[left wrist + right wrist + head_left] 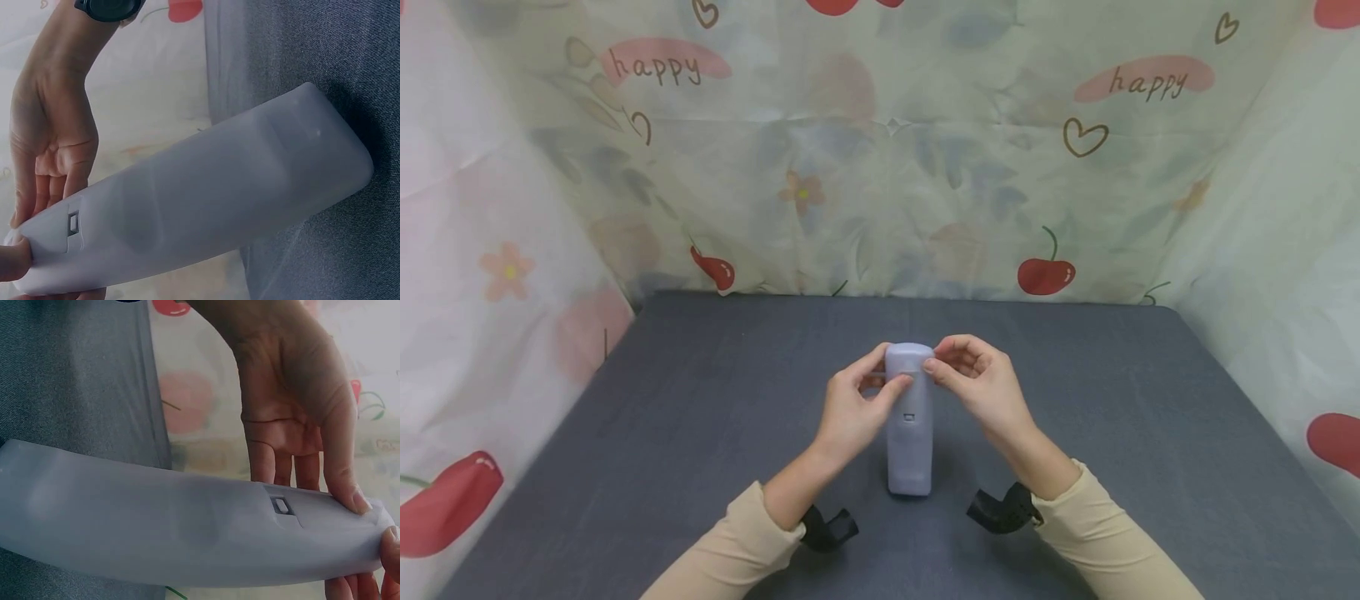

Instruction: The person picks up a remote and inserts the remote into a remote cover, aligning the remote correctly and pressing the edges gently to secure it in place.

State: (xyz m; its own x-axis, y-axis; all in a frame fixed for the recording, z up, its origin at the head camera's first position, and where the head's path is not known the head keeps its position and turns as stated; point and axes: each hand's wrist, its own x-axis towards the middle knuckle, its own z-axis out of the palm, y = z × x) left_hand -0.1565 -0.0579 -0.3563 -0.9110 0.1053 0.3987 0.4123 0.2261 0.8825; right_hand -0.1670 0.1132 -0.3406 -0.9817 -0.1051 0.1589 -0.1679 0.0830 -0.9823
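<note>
A pale lilac remote control stands upright on the dark table, its back turned to the head camera. A small latch marks the battery cover on that back. My left hand grips the upper end from the left, thumb lying on the cover and fingers along the side. At the top right corner, my right hand pinches the remote between its thumb and bent fingers. In the right wrist view, the left hand appears beyond the remote. The remote's front is hidden.
The dark grey table spreads around the remote. Patterned curtains hang behind it and along both sides. Black straps with mounts sit at both wrists, beside the cream sleeves.
</note>
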